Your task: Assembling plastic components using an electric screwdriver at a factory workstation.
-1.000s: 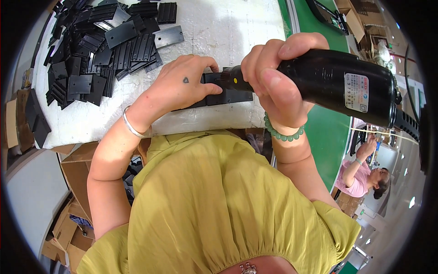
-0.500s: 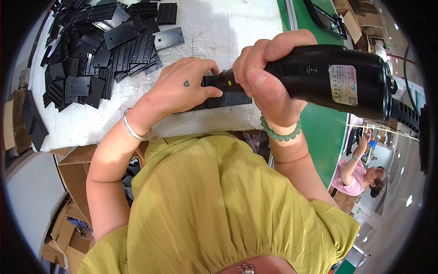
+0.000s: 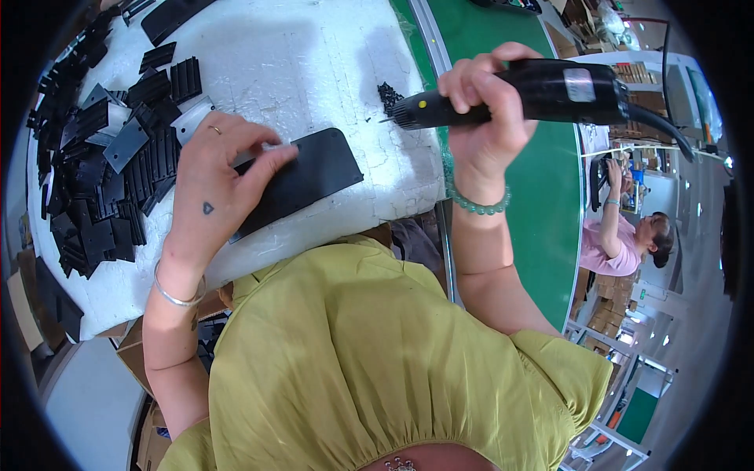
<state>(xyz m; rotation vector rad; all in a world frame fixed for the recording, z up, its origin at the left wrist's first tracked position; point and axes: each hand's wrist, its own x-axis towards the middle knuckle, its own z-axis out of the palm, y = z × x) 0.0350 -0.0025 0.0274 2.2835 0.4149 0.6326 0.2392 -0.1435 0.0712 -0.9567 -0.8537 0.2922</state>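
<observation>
My right hand (image 3: 491, 106) grips a black corded electric screwdriver (image 3: 542, 90). The driver's thin tip points left, right beside a small heap of black screws (image 3: 389, 98) on the white foam surface. My left hand (image 3: 216, 180) hovers over the left part of a flat black panel (image 3: 318, 173) with rounded corners. Its thumb and forefinger are curved with a gap between them, and the forefinger is slightly blurred. I see nothing held there, though the other fingertips are hidden. The panel lies at a slant near the foam's front edge.
A big pile of small black plates (image 3: 118, 173) covers the left side of the white foam-topped table (image 3: 275, 47). Another black panel (image 3: 177, 16) lies at the far edge. A green surface (image 3: 542, 196) runs along the right. Farther right, a person in pink (image 3: 613, 243) is at work.
The driver has left the panel and moved to the screw heap. My left hand has let go of the small black part it steadied and shifted left. My view has also swung right.
</observation>
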